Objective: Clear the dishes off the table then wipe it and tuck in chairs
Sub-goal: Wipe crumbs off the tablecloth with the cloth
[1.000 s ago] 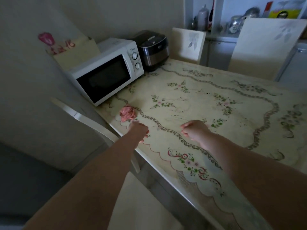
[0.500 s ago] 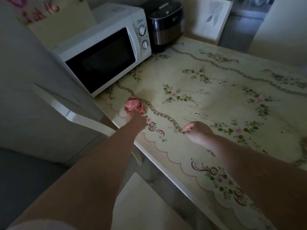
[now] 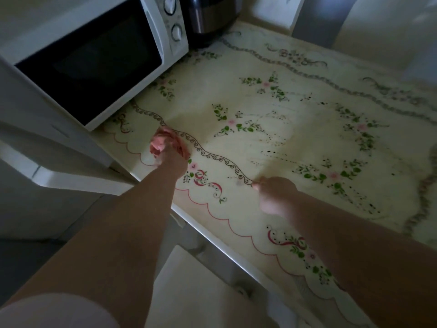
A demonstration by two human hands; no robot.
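A crumpled pink cloth (image 3: 160,143) lies on the cream floral table (image 3: 295,138) near its front left edge, just in front of the microwave. My left hand (image 3: 173,160) is closed over the near side of the cloth and grips it. My right hand (image 3: 275,195) rests as a loose fist on the table to the right, fingers curled with nothing seen in them. Dark crumbs and specks dot the tabletop beyond my right hand. No dishes show on the table.
A white microwave (image 3: 94,60) stands at the table's back left, a dark rice cooker (image 3: 210,17) beside it. A white chair back (image 3: 59,176) rises left of the table edge, and a pale chair seat (image 3: 201,292) lies below the edge between my arms.
My left hand reached forward to the pink cloth and closed on it. The camera tilted down and closer to the table. My right hand stayed fisted on the tabletop.
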